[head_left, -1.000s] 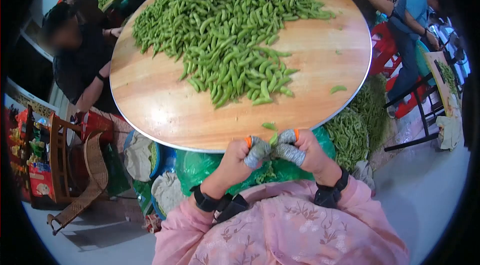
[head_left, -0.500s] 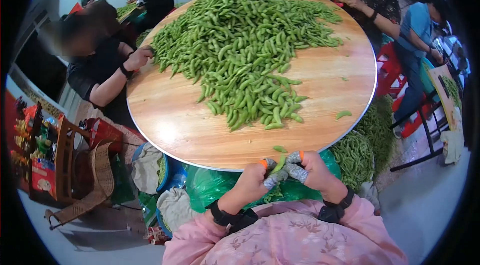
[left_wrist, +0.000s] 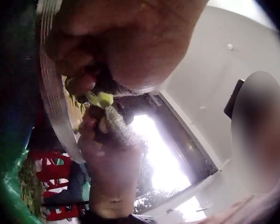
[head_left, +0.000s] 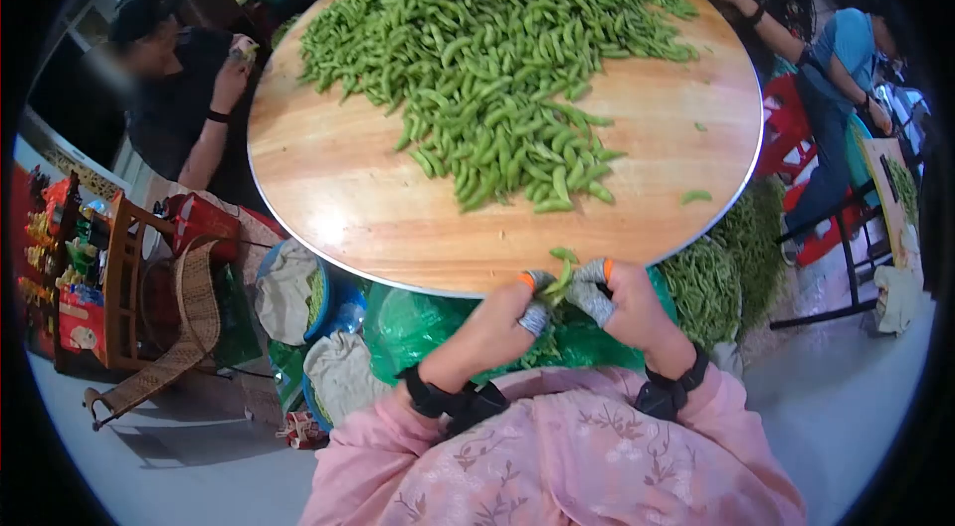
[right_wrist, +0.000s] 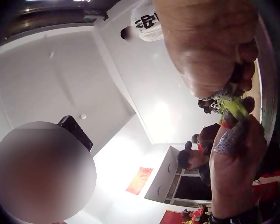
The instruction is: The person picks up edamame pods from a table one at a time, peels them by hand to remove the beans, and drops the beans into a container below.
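Note:
Just past the table's front edge, both hands meet around a green soybean pod (head_left: 560, 279). My left hand (head_left: 509, 317) pinches it between thumb and fingers wrapped in grey finger covers. On the other side, my right hand (head_left: 635, 309), also with grey-wrapped fingertips, has its curled fingers at the same pod. The right wrist view shows the pod (right_wrist: 238, 108) bridging the two hands. A loose pod (head_left: 564, 255) lies on the round wooden table (head_left: 348, 218) right beyond the fingers. Farther in stands a large heap of soybean pods (head_left: 487, 59).
A single pod (head_left: 696, 196) lies near the table's right edge. Below the table are a green plastic bag (head_left: 408, 327), a blue tub (head_left: 320, 302) and a pile of green stalks (head_left: 702, 292). Other people sit around, one at the left (head_left: 189, 88).
The held pod now stands more upright between the fingers, and my hands have parted slightly. The person at the left has drawn a hand back from the heap and raised it.

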Demonstrator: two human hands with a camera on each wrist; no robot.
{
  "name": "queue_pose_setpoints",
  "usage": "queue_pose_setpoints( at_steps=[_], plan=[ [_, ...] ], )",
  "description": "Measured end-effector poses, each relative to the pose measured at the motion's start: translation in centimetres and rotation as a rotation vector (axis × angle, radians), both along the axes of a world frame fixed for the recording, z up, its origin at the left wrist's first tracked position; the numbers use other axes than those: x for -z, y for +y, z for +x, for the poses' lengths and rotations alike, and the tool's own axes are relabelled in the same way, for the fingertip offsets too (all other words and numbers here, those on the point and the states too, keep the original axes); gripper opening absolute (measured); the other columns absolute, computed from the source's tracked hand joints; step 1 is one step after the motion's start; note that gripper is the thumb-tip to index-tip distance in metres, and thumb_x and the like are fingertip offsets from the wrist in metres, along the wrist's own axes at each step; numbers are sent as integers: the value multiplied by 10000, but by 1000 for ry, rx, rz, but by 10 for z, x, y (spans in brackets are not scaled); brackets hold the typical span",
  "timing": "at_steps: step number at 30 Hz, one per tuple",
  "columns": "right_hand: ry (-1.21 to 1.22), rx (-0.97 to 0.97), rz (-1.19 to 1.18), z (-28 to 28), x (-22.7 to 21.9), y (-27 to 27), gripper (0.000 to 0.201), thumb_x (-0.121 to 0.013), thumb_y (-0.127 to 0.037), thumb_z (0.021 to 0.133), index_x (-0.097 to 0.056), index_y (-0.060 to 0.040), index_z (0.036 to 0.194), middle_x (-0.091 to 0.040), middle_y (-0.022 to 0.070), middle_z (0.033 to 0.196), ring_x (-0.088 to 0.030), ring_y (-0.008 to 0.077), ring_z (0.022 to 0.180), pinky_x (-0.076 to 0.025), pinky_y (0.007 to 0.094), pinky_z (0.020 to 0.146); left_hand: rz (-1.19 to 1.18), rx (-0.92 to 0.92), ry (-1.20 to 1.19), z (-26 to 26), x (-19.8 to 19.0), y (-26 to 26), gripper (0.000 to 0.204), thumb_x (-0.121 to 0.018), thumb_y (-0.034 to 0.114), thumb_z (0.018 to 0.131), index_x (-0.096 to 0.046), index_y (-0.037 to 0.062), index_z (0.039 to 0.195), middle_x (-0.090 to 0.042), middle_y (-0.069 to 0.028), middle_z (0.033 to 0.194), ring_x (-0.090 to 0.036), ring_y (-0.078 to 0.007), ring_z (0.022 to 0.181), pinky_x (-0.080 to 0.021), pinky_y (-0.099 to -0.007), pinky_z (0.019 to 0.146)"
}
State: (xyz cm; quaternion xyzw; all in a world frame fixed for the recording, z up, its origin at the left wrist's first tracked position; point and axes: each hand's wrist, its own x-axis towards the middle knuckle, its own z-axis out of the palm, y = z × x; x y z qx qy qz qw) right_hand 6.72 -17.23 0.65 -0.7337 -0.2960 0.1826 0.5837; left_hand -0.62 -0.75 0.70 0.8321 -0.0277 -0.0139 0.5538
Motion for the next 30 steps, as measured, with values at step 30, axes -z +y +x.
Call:
queue_pose_setpoints(
  at_steps=[30],
  plan=[
    [-70,-213,-58,2,-18,-6,133,-548,-16,675,-598,-31,798,-548,162,663,-479,273,546,-411,301,538,-382,58,310,9,-13,4,155,-570,156,818,-537,5,819,-508,28,637,-455,-43,553,-362,-190,492]
  ],
)
